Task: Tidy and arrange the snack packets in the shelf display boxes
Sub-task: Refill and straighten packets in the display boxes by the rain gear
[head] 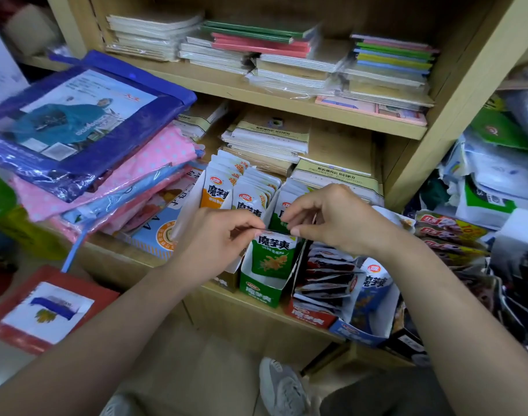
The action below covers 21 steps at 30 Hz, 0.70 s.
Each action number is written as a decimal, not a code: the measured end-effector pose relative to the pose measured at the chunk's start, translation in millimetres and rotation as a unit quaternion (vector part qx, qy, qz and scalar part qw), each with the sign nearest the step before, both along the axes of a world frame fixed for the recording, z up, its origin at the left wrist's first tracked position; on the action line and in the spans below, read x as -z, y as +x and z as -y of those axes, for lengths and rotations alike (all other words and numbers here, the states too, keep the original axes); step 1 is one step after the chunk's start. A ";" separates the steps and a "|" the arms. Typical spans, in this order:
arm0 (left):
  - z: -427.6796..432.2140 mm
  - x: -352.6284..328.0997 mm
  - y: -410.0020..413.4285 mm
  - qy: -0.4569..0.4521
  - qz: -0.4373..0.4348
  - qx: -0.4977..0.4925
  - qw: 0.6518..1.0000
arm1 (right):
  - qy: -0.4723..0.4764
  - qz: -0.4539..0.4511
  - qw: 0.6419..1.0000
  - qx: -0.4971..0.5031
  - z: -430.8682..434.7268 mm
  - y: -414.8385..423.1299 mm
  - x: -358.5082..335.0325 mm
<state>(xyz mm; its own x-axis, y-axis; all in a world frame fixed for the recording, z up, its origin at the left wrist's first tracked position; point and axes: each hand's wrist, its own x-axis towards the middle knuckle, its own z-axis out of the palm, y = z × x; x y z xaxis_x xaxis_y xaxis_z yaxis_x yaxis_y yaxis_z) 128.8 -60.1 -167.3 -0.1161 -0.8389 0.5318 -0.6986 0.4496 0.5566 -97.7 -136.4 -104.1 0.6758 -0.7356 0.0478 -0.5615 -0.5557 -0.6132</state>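
Both hands, left hand (217, 235) and right hand (325, 220), pinch the green packet's (273, 253) top corners, seating it upright in the green display box (261, 291); next, press it down level

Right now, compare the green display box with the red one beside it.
The green display box holds a green packet upright, facing front; the red display box holds dark packets slumped over. The left hand and right hand pinch the green box's packet; neither holds the red box's. Both sit at the shelf edge.
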 end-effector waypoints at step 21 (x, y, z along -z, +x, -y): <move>-13.0 0.5 2.5 -0.037 0.066 0.036 0.997 | -0.204 0.009 0.969 0.136 22.4 4.3 16.0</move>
<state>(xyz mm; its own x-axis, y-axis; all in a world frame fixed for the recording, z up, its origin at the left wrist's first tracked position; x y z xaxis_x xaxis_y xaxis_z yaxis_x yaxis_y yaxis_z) 131.3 -47.1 -167.8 -0.2467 -0.7853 0.5679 -0.7280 0.5370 0.4262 -93.4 -158.8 -120.2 0.4553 -0.8041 0.3822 -0.7126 -0.5865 -0.3851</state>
